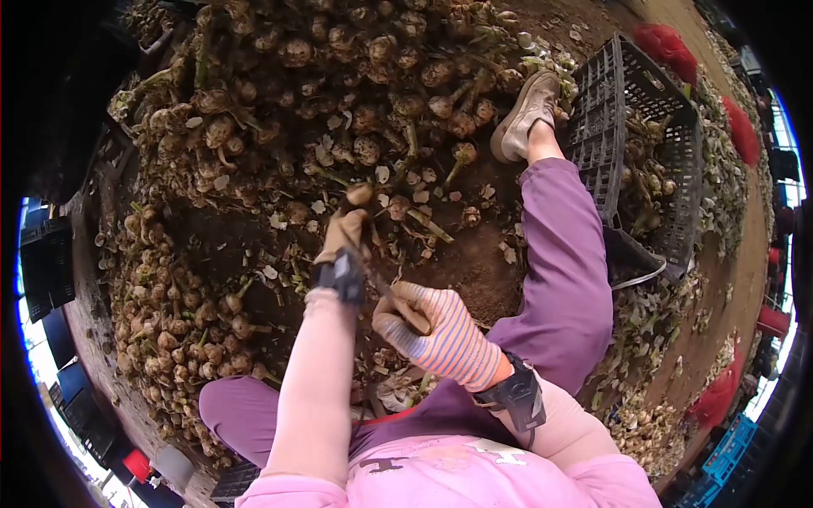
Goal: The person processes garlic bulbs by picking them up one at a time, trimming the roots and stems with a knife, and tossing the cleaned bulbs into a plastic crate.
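My left hand (pixel 340 235), in a tan glove, is closed around a garlic bulb (pixel 359 196) that shows beyond the fingertips. Just below and to the right, my right hand (pixel 440 328) wears a striped knit glove and grips a knife (pixel 413 317) by its brown wooden handle. The knife's dark, motion-blurred blade points up toward my left wrist. Under both hands lies brown soil scattered with cut stems, pale peels and loose bulbs. A bulb with its stem (pixel 464 154) rests on the ground farther forward.
A large heap of garlic (pixel 364 76) spreads ahead, with a pile of bulbs (pixel 182 334) on the left. At right, a black plastic crate (pixel 597 127) with bulbs inside stands beside my outstretched leg (pixel 566 254). Leafy trimmings and red sacks (pixel 667 51) lie beyond it.
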The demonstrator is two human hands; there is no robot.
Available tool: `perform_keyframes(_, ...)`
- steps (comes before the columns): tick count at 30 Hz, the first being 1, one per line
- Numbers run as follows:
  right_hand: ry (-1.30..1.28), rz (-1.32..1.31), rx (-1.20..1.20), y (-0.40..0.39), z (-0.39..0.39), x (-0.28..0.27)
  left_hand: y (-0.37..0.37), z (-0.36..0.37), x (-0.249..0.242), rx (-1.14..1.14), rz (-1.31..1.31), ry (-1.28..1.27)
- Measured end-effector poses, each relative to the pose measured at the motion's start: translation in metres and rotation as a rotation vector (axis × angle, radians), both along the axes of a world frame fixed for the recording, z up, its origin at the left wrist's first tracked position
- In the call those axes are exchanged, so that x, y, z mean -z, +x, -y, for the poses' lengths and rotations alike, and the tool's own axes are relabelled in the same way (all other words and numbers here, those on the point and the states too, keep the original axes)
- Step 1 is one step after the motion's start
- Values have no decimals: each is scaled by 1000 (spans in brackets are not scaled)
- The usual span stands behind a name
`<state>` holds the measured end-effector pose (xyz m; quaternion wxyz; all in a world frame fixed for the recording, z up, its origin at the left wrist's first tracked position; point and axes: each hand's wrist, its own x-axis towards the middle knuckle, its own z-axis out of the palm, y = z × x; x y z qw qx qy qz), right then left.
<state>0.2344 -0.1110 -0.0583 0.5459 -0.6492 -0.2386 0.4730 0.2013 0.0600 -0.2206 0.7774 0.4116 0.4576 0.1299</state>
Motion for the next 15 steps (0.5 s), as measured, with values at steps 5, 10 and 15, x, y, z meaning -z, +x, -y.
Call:
perform_keyframes(5,41,119,89,1,1,-5,-54,-4,-127,131,211,-126)
perform_keyframes(10,147,-32,178,-2,11,2,-94,7,-178,427,135,122)
perform_keyframes(15,282,-12,344,-2,31,-20,-5,33,-171,455,474,37)
